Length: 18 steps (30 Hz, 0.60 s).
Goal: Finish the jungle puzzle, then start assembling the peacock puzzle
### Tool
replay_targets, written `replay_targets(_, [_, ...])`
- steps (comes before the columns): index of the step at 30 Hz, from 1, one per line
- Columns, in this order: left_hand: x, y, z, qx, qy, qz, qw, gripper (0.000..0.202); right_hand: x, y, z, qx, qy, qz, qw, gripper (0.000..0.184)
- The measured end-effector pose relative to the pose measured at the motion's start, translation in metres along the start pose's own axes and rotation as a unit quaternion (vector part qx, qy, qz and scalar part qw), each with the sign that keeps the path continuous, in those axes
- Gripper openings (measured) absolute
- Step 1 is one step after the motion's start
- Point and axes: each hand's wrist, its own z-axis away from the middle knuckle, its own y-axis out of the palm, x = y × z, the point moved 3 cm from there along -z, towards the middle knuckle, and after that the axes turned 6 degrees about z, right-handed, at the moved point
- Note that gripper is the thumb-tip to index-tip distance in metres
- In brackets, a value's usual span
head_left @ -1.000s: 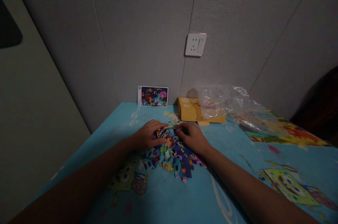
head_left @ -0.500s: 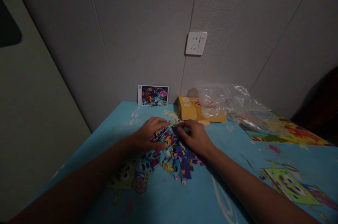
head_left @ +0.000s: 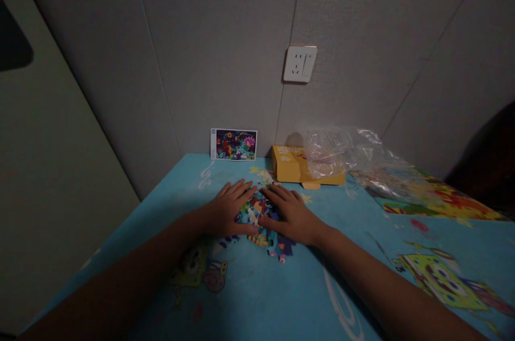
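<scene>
Drawn tighter since half a second ago: one puzzle-piece pile point(head_left: 255, 211), left of the yellow box point(head_left: 286, 168) and nearer the camera.
Left to right, I count one left hand point(head_left: 228, 213), left of the box, palm down, fingers stretched and slightly parted over the pile; one picture card point(head_left: 236, 145), standing left of the box; that pile, pieces too overlapped to count, its visible long axis slanting away and leftward of the box; one right hand point(head_left: 294, 216), before the box, fingers likewise spread; one plastic bag point(head_left: 360, 154), across the box's right part. Whether either palm traps pieces, I cannot tell.
</scene>
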Motion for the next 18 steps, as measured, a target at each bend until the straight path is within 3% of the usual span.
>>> replay_targets(3, [0.006, -0.004, 0.000, -0.031, -0.038, -0.013, 0.999, 0.093, -0.004, -0.006, -0.002, -0.043, 0.036, 0.009, 0.998, 0.071])
replay_targets(6, [0.003, -0.007, -0.001, -0.057, -0.004, -0.029, 0.998, 0.095, -0.001, -0.011, 0.000, -0.083, 0.014, 0.006, 0.996, 0.068])
replay_targets(10, [-0.003, -0.007, -0.001, -0.022, 0.036, -0.029, 0.999, 0.097, 0.004, -0.008, 0.001, -0.040, -0.029, 0.001, 0.999, 0.081])
replay_targets(18, [0.005, -0.004, -0.001, -0.023, 0.006, 0.000, 1.000, 0.082, -0.002, -0.007, -0.003, -0.076, 0.019, -0.026, 0.997, 0.059])
